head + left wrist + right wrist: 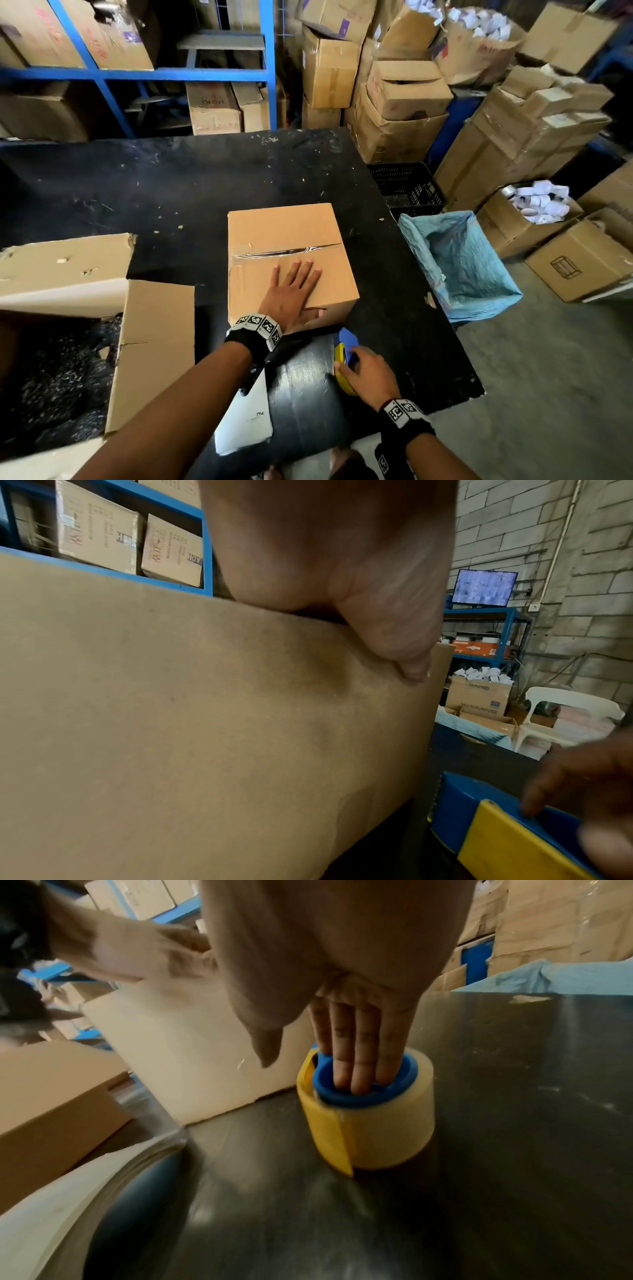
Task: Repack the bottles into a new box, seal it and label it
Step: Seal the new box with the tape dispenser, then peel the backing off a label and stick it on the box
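A closed brown cardboard box [284, 233] stands in the middle of the black table [171, 192], with clear tape along its top seam. My left hand [294, 291] lies flat on the box's lid, fingers straight, and its thumb [394, 631] hangs over the near side of the box [171, 723]. Just in front of the box sits a blue and yellow tape dispenser [344, 353] holding a clear roll. My right hand [368, 375] grips it: three fingers [356, 1064] reach into the blue core of the dispenser [377, 1123], the thumb outside. No bottles show.
An open, torn cardboard box [65, 270] with a hanging flap lies at the left. A white sheet [243, 421] rests on the table's near edge. Right of the table stand a bin lined with a blue bag [462, 267] and a black crate [404, 185]. Stacked cartons fill the back.
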### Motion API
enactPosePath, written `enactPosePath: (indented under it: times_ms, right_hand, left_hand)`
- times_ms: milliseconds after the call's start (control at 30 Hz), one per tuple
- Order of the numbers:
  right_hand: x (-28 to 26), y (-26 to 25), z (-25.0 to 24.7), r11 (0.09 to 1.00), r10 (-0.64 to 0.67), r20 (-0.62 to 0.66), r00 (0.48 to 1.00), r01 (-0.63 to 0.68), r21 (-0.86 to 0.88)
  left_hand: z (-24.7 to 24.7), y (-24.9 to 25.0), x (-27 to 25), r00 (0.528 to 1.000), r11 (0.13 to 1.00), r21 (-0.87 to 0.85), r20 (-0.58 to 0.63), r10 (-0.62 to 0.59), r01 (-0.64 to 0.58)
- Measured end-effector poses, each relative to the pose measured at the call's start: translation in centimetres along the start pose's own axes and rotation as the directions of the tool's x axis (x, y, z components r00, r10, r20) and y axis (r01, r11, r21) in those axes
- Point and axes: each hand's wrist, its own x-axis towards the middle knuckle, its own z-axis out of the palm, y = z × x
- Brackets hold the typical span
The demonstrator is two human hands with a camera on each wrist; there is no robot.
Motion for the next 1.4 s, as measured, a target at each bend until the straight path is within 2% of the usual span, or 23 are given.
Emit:
enactPosePath:
  times_ms: [100,167,267,367,433,567,667,767,900,1067,1200,1333,1400]
  right_hand:
    - [3.1,-0.3,-4.1,0.999,-0.040,-0.147,0.988,0.044,0.026]
    - [6.1,-1.2,-7.6,0.985,-0.146,-0.257,0.955,0.165,0.052]
    - [11.0,-4.2,-12.7,0.950,-0.299,-0.315,0.901,0.311,-0.011]
    - [16.2,-8.3,-15.4,0.895,-0.446,-0.258,0.857,0.429,-0.122]
    - [19.4,-11.2,-16.1,0.845,-0.528,-0.163,0.833,0.496,-0.201]
    - [24.3,-15.8,-15.9,0.748,-0.591,0.041,0.805,0.567,-0.344]
    - [26.7,-18.3,-15.8,0.708,-0.586,0.171,0.792,0.603,-0.367]
    - [28.1,-18.7,-15.6,0.694,-0.547,0.251,0.799,0.600,-0.397]
    - [28.8,-18.1,-15.9,0.699,-0.536,0.234,0.811,0.582,-0.416]
    - [27.1,-17.5,-15.7,0.796,-0.415,0.158,0.896,0.442,-0.414]
    - [24.7,-16.7,-15.0,0.891,-0.263,0.060,0.963,0.266,-0.369]
    - [21.8,-15.6,-13.2,0.956,-0.133,-0.054,0.990,0.113,-0.272]
    - [19.8,-14.7,-12.5,0.972,-0.063,-0.107,0.992,0.037,-0.232]
  left_hand:
    - [0.2,0.2,0.0,1.000,1.000,0.008,-0.026,-0.011,0.011]
    - [0.3,0.2,0.1,1.000,1.000,0.005,-0.022,-0.019,0.019]
    - [0.4,0.2,0.0,1.000,0.999,-0.029,-0.012,-0.022,0.021]
    - [0.4,0.3,0.1,0.999,0.998,-0.047,0.002,-0.041,0.042]
    - [0.5,0.4,0.2,0.998,0.998,-0.041,0.011,-0.054,0.055]
    - [0.3,0.6,0.1,0.997,0.997,-0.036,0.033,-0.068,0.070]
    - [0.0,0.7,0.1,0.995,0.995,-0.037,0.055,-0.087,0.089]
    - [-0.1,0.5,0.1,0.995,0.995,-0.047,0.050,-0.082,0.085]
    - [-0.7,-0.5,-0.2,0.997,0.998,-0.018,0.056,-0.052,0.053]
    - [-1.2,-4.3,-2.2,0.995,0.999,-0.028,0.099,-0.027,0.030]
    - [-2.9,-4.5,-3.8,0.973,0.979,-0.117,0.180,-0.146,0.169]
    - [-2.7,-2.0,-4.5,0.938,0.941,-0.118,0.187,-0.292,0.317]
    - [-1.8,-1.1,-4.8,0.925,0.927,-0.095,0.153,-0.347,0.363]
